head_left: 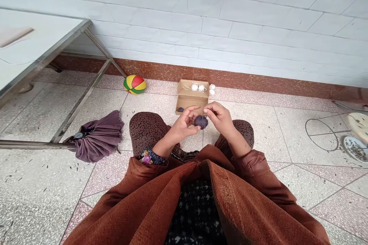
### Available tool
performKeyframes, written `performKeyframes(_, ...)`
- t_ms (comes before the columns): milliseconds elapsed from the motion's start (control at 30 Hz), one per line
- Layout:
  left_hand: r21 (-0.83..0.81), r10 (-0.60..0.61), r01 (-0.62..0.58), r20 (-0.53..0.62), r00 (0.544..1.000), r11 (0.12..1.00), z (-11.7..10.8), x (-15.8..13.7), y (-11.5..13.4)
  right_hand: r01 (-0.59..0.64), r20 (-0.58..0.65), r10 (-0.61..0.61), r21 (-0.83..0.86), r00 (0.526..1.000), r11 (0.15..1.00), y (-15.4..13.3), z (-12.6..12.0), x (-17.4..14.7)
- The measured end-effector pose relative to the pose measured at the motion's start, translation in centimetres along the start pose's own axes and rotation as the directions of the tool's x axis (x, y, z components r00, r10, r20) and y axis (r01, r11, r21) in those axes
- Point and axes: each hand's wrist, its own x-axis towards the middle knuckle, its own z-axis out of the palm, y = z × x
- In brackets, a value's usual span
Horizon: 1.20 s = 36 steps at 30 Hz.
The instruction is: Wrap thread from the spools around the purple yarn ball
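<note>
The dark purple yarn ball is up between the two hands, in front of the lap. It looks light, soft and fuzzy, so it should squash a little and not break. Its round sides seem best to hold. The left hand has thumb and fingers curled on it, pointer finger stretched out. The right hand has fingertips together, seemingly pinching the yarn strand. Beyond sits the cardboard box.

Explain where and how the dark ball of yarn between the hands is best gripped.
Probably around its rounded sides, from the left, with curved thumb and fingers: the dark ball of yarn is round and shows no handle. The left hand is on that side; the right hand crowds the upper right.
</note>
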Motion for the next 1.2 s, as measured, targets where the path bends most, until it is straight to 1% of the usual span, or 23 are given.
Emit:
performKeyframes(33, -0.023, 0.011, -0.01, 0.028, 1.0, 1.0, 0.1, -0.1, 0.1, -0.038, -0.017, 0.038, 0.011, 0.999, 0.999, 0.6, 0.4, 0.0)
performKeyframes(100, -0.064, 0.024, -0.024, 0.013, 1.0, 0.998, 0.2, -0.2, 0.2, -0.103, -0.01, 0.103, 0.029, 0.995, 0.994, 1.7, 1.6, -0.8)
performKeyframes(167, -0.078, 0.018, -0.023, -0.07, 0.997, 0.997, 0.1, -0.1, 0.1, -0.143, 0.025, 0.142, 0.023, 0.99, 0.989, 2.5, 2.9, -2.2)
performKeyframes(200, -0.075, 0.008, -0.018, -0.121, 0.993, 0.997, 0.1, 0.0, -0.1, -0.144, 0.043, 0.143, 0.016, 0.989, 0.99, 2.7, 3.5, -3.0)
performKeyframes(300, -0.035, -0.011, 0.002, -0.251, 0.968, 0.999, -0.1, 0.3, -0.4, -0.088, 0.116, 0.088, -0.003, 0.989, 0.996, 2.4, 4.4, -5.0)
performKeyframes(367, 0.013, -0.017, 0.022, -0.287, 0.958, 1.0, -0.2, 0.4, -0.6, -0.012, 0.174, 0.013, -0.008, 0.985, 1.0, 1.6, 4.2, -5.7)
performKeyframes(467, 0.108, -0.035, 0.067, -0.276, 0.96, 0.992, -0.4, 0.5, -0.6, 0.113, 0.243, -0.111, 0.007, 0.964, 0.994, -0.2, 2.8, -5.6)
performKeyframes(500, 0.134, -0.04, 0.078, -0.266, 0.963, 0.988, -0.5, 0.5, -0.6, 0.138, 0.251, -0.138, 0.016, 0.958, 0.99, -0.8, 2.2, -5.2)
performKeyframes(567, 0.172, -0.047, 0.088, -0.232, 0.972, 0.981, -0.4, 0.4, -0.5, 0.15, 0.231, -0.151, 0.02, 0.961, 0.988, -1.6, 0.9, -4.1)
performKeyframes(633, 0.191, -0.038, 0.069, -0.162, 0.986, 0.979, -0.2, 0.2, -0.3, 0.12, 0.161, -0.12, 0.011, 0.98, 0.993, -1.6, 0.0, -2.7)
performKeyframes(700, 0.196, -0.011, 0.022, -0.056, 0.998, 0.98, 0.2, 0.1, 0.0, 0.06, 0.073, -0.06, 0.004, 0.995, 0.998, -0.9, -0.4, -1.4)
performKeyframes(767, 0.171, 0.026, -0.031, 0.035, 0.999, 0.985, 0.5, 0.0, 0.3, -0.01, 0.019, 0.009, 0.019, 1.0, 1.0, 0.3, -0.2, -0.6)
performKeyframes(800, 0.146, 0.04, -0.047, 0.054, 0.998, 0.988, 0.5, -0.1, 0.3, -0.047, 0.008, 0.047, 0.031, 0.999, 0.998, 1.0, 0.2, -0.6)
performKeyframes(867, 0.083, 0.048, -0.051, 0.03, 0.998, 0.995, 0.5, 0.0, 0.3, -0.126, 0.007, 0.126, 0.043, 0.992, 0.991, 2.1, 1.3, -1.2)
performKeyframes(933, 0.028, 0.034, -0.033, -0.057, 0.998, 0.999, 0.3, 0.0, 0.1, -0.189, 0.031, 0.189, 0.026, 0.982, 0.982, 2.8, 2.4, -2.4)
performKeyframes(967, 0.011, 0.026, -0.025, -0.11, 0.994, 1.0, 0.1, 0.1, -0.1, -0.2, 0.057, 0.199, 0.014, 0.978, 0.98, 3.0, 2.9, -3.1)
performKeyframes(1000, 0.001, 0.021, -0.021, -0.158, 0.987, 1.0, 0.0, 0.2, -0.3, -0.192, 0.088, 0.191, 0.005, 0.978, 0.981, 2.9, 3.3, -3.9)
performKeyframes(1067, 0.008, 0.018, -0.017, -0.223, 0.975, 1.0, -0.2, 0.3, -0.6, -0.128, 0.164, 0.125, 0.005, 0.978, 0.992, 2.4, 3.6, -5.0)
performKeyframes(1133, 0.046, 0.023, -0.012, -0.24, 0.971, 0.999, -0.3, 0.4, -0.7, -0.032, 0.234, 0.026, 0.022, 0.972, 0.999, 1.3, 3.3, -5.7)
performKeyframes(1200, 0.12, 0.034, -0.006, -0.234, 0.972, 0.993, -0.2, 0.4, -0.8, 0.053, 0.279, -0.061, 0.034, 0.958, 0.998, 0.0, 2.3, -5.5)
